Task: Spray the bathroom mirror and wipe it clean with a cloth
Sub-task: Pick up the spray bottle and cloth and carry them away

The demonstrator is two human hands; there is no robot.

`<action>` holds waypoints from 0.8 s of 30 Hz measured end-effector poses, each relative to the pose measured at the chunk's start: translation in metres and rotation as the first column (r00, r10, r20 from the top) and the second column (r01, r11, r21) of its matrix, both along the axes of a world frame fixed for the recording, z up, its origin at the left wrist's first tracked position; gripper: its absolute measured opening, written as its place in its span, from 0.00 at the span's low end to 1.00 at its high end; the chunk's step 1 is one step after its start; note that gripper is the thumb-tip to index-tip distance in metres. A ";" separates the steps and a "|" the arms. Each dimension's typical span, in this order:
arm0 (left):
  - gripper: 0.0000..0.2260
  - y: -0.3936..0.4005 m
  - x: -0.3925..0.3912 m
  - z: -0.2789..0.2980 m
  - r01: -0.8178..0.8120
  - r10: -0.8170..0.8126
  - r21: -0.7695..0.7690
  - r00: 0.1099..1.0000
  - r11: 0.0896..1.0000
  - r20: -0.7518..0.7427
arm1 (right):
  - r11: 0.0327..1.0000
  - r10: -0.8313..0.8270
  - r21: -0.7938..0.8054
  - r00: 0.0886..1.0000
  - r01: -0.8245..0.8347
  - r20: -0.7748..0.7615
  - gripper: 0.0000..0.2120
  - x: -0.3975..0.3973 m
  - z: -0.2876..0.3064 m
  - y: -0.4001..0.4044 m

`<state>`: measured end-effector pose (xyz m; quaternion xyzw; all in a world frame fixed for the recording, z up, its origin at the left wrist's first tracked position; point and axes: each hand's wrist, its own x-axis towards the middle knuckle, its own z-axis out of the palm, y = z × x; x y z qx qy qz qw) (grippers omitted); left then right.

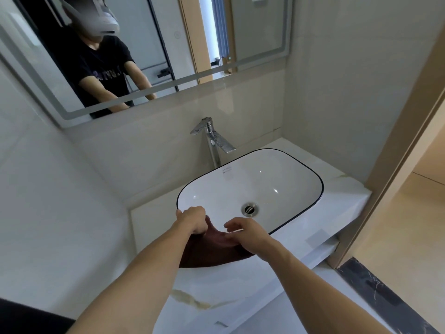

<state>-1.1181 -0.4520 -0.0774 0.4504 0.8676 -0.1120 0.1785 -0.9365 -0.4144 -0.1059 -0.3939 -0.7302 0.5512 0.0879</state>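
Observation:
The bathroom mirror (255, 32) hangs on the wall above the sink, with a frosted light strip round its edge. A dark brown cloth (212, 251) lies draped over the front rim of the white basin (277, 179). My left hand (192, 219) grips the cloth's left upper edge with curled fingers. My right hand (245, 233) pinches the cloth's right side near the rim, its index finger lifted. No spray bottle is in view.
A tall chrome faucet (213, 138) stands behind the basin. The white marble counter (342, 196) runs to the right-hand wall and a door frame (395, 165). Tiled walls close in the left and back.

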 end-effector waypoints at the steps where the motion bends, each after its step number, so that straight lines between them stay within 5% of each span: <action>1: 0.06 -0.001 0.002 0.001 -0.023 0.021 0.064 1.000 0.998 0.022 | 1.000 -0.017 0.008 1.000 0.017 0.009 0.17 0.000 0.000 0.002; 6: 0.13 -0.013 0.008 0.027 -0.189 0.076 0.452 0.964 0.872 0.255 | 0.963 0.003 0.270 0.998 -0.021 0.064 0.34 0.003 0.010 0.015; 10: 0.14 -0.023 0.008 0.066 -0.182 -0.029 0.589 0.944 0.788 0.329 | 0.887 0.096 0.437 0.986 -0.146 0.134 0.43 0.002 0.021 0.035; 16: 0.13 -0.027 0.025 0.105 -0.087 -0.156 0.733 0.954 0.674 0.257 | 0.845 0.074 0.522 0.991 -0.120 0.108 0.10 0.018 0.070 0.068; 24: 0.11 0.024 0.081 0.148 -0.045 -0.308 0.883 0.928 0.466 0.209 | 0.736 -0.096 0.665 0.992 0.127 -0.084 0.05 0.110 0.154 0.108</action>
